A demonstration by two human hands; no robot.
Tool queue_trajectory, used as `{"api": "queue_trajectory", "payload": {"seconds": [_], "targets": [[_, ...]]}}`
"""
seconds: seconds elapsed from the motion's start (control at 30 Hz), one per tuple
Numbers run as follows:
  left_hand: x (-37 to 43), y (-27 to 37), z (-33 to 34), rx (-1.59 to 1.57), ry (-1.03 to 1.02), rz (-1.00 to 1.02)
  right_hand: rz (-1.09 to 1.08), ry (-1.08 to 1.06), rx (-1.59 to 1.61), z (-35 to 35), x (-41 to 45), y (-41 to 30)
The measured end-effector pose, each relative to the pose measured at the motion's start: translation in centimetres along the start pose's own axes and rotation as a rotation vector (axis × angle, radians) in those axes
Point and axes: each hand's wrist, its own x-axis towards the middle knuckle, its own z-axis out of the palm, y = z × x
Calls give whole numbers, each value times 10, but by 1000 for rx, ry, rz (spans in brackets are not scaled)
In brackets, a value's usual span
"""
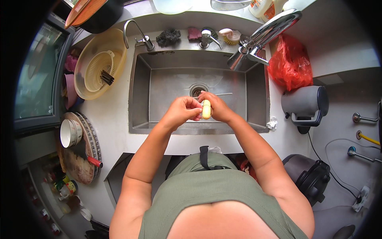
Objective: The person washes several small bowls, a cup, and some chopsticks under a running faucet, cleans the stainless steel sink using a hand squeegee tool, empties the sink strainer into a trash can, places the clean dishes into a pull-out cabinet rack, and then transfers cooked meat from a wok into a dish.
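Over the near half of a stainless steel sink (173, 80), my two hands are close together. My right hand (216, 106) is shut on a short, pale yellow, rounded object (206, 109), whose exact kind I cannot tell. A thin loop shows at its right side. My left hand (184, 111) is just left of it with thumb and fingertips pinched together; whether anything thin is between them I cannot tell. Behind the hands lies the sink drain (198, 89), partly hidden by the right hand's fingers.
A chrome faucet (250, 50) leans over the sink's back right corner. On the left stand a large yellowish basin (80, 71) with a colander (92, 71), and bowls (69, 134) and a red-handled knife (95, 161) on round boards. A red plastic bag (289, 65) and grey kettle (303, 103) are right.
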Motion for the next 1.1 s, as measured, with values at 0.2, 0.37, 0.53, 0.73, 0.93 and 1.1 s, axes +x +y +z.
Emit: {"api": "queue_trajectory", "payload": {"seconds": [0.2, 0.37, 0.53, 0.73, 0.93, 1.1], "targets": [[5, -13, 2, -72, -49, -40, 163, -95, -2, -1, -4, -1], [13, -17, 10, 129, 137, 277, 231, 31, -85, -20, -20, -4], [15, -15, 16, 149, 150, 311, 435, 122, 500, -42, -10, -51], [13, 17, 33, 392, 229, 572, 102, 335, 182, -49, -5, -75], [0, 63, 49, 171, 187, 577, 123, 442, 387, -124, 4, -131], [-12, 71, 45, 120, 175, 554, 80, 547, 201, -265, 17, -210]]}}
